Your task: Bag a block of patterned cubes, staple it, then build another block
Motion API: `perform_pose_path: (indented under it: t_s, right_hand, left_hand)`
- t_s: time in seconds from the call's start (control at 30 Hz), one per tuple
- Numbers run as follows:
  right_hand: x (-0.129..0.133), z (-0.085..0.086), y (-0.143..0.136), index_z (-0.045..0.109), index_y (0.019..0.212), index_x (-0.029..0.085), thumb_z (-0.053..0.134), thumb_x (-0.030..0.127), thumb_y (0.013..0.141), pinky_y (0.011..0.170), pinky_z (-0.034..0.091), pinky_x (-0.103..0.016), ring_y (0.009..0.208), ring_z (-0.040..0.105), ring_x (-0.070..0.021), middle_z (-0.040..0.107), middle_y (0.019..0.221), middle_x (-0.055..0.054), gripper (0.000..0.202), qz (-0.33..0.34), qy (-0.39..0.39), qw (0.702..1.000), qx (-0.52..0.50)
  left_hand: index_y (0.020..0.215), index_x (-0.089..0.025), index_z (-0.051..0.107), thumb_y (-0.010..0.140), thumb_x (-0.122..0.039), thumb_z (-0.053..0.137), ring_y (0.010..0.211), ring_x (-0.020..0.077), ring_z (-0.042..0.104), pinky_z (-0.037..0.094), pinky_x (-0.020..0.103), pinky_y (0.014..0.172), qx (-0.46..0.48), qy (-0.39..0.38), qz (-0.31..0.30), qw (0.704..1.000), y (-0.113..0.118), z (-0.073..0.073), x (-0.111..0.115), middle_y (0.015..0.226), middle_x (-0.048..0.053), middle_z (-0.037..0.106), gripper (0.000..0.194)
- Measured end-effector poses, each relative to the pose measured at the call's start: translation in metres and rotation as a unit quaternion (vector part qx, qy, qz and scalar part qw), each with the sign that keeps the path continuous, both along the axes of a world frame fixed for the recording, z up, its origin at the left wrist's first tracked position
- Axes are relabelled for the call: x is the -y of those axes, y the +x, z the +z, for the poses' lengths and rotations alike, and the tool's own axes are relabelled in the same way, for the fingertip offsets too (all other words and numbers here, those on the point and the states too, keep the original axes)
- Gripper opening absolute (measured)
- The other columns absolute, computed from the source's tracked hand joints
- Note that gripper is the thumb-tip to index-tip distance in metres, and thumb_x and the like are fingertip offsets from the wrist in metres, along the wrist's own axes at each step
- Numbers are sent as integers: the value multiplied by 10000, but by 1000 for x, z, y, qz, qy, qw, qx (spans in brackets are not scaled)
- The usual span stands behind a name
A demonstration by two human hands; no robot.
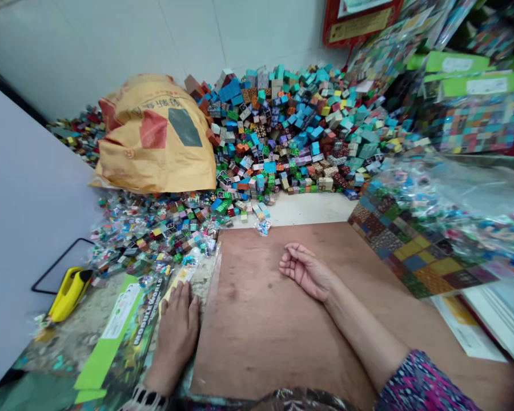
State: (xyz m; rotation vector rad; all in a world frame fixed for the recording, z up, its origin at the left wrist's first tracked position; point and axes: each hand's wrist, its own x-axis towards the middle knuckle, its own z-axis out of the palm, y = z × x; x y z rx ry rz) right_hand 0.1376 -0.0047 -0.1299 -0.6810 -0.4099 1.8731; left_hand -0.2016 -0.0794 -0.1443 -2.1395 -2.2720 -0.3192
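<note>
My left hand lies flat, palm down, left of the brown board, its fingers resting on a yellow-and-white packet. Beside it is a printed plastic package with a green strip. Over the board, my right hand is turned palm up with its fingers curled and nothing visible in them. A small clear packet with blue and white pieces sits at the board's back edge.
Colourful bricks are heaped against the wall, with a yellow sack on their left. A yellow tool lies at the left. On the right stands a patterned box full of small packets, near white papers.
</note>
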Motion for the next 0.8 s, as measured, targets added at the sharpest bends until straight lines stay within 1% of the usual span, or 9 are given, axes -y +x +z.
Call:
perform_pose_path:
  t_s: [0.2,0.33,0.5,0.6,0.67,0.7,0.73,0.77,0.8]
  right_hand:
    - [1,1,-1,603,889,202,778,244,747,706,575,-266,676,676,-118,686,727,8,229,-2,-3,1000,16]
    - [1,1,-1,601,889,194,783,235,735,704,572,-266,664,670,-118,682,720,-1,241,-5,-9,1000,10]
    - [1,3,-1,586,889,193,791,255,719,686,560,-256,657,667,-121,679,713,-5,274,-9,-16,1000,20]
    - [7,6,-4,567,894,202,807,290,688,675,547,-250,662,663,-123,673,707,3,328,-20,-13,998,49]
    - [9,8,-8,550,895,210,795,325,687,680,540,-255,669,660,-124,669,709,8,342,-17,-6,995,94]
    - [9,9,-10,540,895,214,778,341,692,675,538,-265,666,656,-128,667,714,8,337,-2,2,991,130]
    - [6,11,-12,530,893,218,748,358,706,655,536,-277,651,648,-134,661,716,7,319,16,18,982,188]
    - [1,13,-15,523,890,222,709,373,723,627,530,-290,628,633,-141,651,711,8,292,30,41,964,261]
    - [-6,15,-17,521,891,226,669,380,738,604,519,-301,613,615,-148,637,708,9,263,35,68,938,338]
  left_hand:
    - [1382,-132,478,1004,-345,260,1409,296,384,247,570,1167,29,46,-31,998,1,1,6,1463,170,487,485]
    - [1349,-136,494,1005,-334,287,1373,308,434,271,577,1151,20,91,-62,994,0,2,7,1420,184,527,448]
    - [1320,-178,506,985,-240,356,1353,305,462,255,580,1157,-12,150,-120,981,4,11,10,1349,165,592,372]
    - [1303,-197,506,962,-196,404,1344,307,475,242,591,1162,-10,191,-151,970,8,18,13,1304,159,622,356]
    - [1307,-223,496,946,-174,428,1335,303,486,239,593,1166,-2,211,-167,963,11,24,13,1287,146,632,370]
    - [1312,-239,488,939,-165,436,1331,298,492,248,589,1166,5,217,-174,960,12,28,13,1288,137,631,384]
    - [1317,-255,481,932,-158,445,1322,291,502,267,580,1162,14,224,-182,957,14,33,12,1290,126,629,398]
    - [1319,-269,477,926,-152,454,1306,282,518,295,564,1154,24,231,-190,954,17,38,10,1291,114,626,411]
    - [1317,-277,478,921,-147,464,1282,272,537,335,541,1137,35,237,-197,951,19,43,7,1287,106,625,418]
